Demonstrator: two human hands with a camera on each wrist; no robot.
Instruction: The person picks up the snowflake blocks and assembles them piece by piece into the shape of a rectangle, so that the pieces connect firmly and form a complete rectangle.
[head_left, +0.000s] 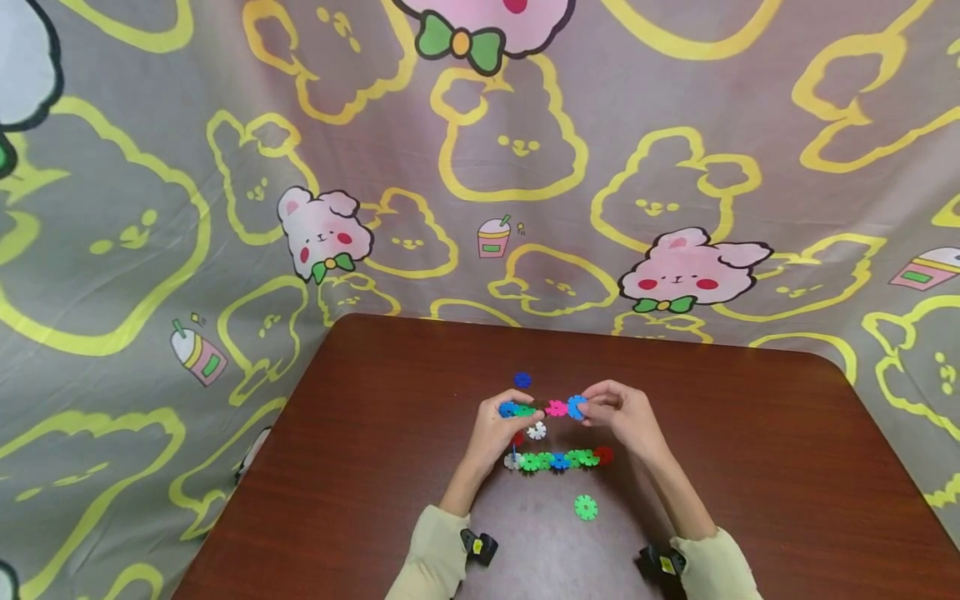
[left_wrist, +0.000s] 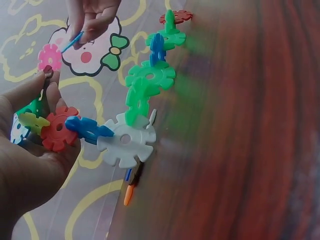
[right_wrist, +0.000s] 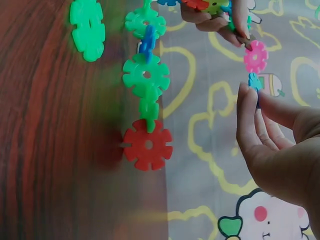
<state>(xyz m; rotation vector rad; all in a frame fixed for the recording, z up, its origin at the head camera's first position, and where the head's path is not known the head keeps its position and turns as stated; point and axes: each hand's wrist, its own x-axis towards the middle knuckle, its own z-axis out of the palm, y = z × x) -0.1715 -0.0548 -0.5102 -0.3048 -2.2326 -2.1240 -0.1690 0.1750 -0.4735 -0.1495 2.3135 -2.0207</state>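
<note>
A chain of notched plastic snowflake discs runs through both hands above the table. My left hand [head_left: 491, 429] pinches it between thumb and fingers near a brown disc [left_wrist: 48, 71], and a pink disc [head_left: 557, 408] sticks out beyond. Between thumb and fingertips my right hand [head_left: 626, 417] holds a blue disc [head_left: 576, 407] against the pink one. In the left wrist view, a yellow disc [left_wrist: 33, 122], a red disc [left_wrist: 60, 128] and a blue disc [left_wrist: 90, 129] lead from the left palm to a white disc [left_wrist: 126, 140]. From there a row of green discs [left_wrist: 150, 76] continues.
The row ends in a red disc [right_wrist: 148, 144] on the right. A loose green disc [head_left: 586, 507] lies nearer on the brown table [head_left: 360, 467]. Beyond the hands is a dark blue disc [head_left: 522, 380]; another white disc [head_left: 536, 431] sits between chain and row. A patterned cloth [head_left: 420, 167] hangs behind.
</note>
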